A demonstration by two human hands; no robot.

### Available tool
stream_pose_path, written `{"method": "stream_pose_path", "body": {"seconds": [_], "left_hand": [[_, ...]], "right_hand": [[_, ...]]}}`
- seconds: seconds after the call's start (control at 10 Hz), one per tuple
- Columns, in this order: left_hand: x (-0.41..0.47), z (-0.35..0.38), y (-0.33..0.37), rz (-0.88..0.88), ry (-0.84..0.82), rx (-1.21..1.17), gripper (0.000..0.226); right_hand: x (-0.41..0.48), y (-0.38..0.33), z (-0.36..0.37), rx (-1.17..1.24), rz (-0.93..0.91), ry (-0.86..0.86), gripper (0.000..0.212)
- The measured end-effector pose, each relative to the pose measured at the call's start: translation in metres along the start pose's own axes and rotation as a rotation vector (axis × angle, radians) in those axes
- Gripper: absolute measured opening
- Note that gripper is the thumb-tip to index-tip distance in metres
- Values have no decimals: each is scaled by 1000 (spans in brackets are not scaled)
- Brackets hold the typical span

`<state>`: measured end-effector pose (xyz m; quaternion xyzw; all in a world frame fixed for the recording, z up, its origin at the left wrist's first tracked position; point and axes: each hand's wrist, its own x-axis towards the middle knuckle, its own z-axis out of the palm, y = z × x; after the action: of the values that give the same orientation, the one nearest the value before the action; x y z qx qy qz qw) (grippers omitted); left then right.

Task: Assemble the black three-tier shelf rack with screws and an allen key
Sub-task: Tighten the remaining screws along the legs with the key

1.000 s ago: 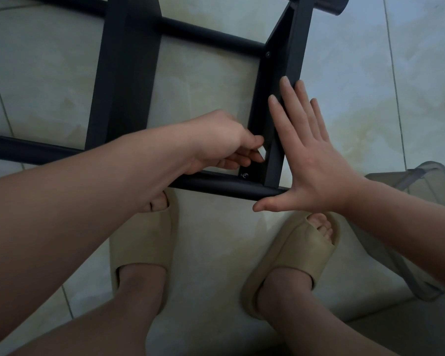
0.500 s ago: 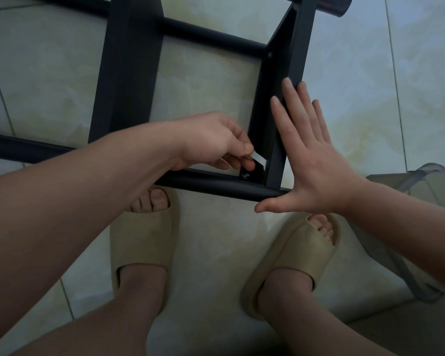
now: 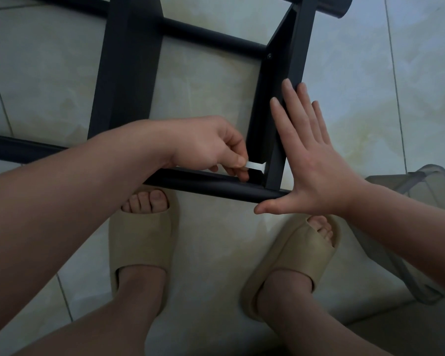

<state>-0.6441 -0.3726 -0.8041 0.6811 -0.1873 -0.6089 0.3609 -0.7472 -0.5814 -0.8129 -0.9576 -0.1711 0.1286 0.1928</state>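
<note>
The black shelf rack [image 3: 131, 73] lies flat on the pale tiled floor [image 3: 49, 73], its wide flat slat on the left and its round tubes running left to right across the near and far sides. The left hand [image 3: 211, 147] reaches in from the near left; thumb and curled fingers pinch the short silvery allen key [image 3: 254, 165], whose tip points into the near right corner, where the side bar [image 3: 293, 73] meets the near tube [image 3: 216, 187]. A screw [image 3: 269, 56] sits in the far joint of that same bar. Just right of the key, the right hand [image 3: 316, 165] is spread wide and grips nothing: straight fingers lie flat along the side bar and the thumb stretches under the end of the near tube. Two feet in beige sandals [image 3: 141, 242] stand near the tube. At the far right edge, a translucent grey container [image 3: 437, 183] rests on the floor, partly behind the right forearm; what it holds cannot be told.
</note>
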Motion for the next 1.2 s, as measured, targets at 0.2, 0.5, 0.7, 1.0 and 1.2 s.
{"method": "stream_pose_path", "body": {"seconds": [0.2,0.5,0.7,1.0,1.2], "left_hand": [[1,2,1,-2,-5,51,12],[2,6,0,-24,-22,123,13],[3,-2,6,-24,101,231,6],[5,2,6,41,203,-8,12],[11,12,8,-60,167,-436,2]], "right_hand": [[0,0,0,-6,1,5,137],[0,0,0,-5,5,7,137],[0,0,0,-7,5,6,137],[0,-1,0,-4,2,3,137],[0,-1,0,-1,3,5,137]]}}
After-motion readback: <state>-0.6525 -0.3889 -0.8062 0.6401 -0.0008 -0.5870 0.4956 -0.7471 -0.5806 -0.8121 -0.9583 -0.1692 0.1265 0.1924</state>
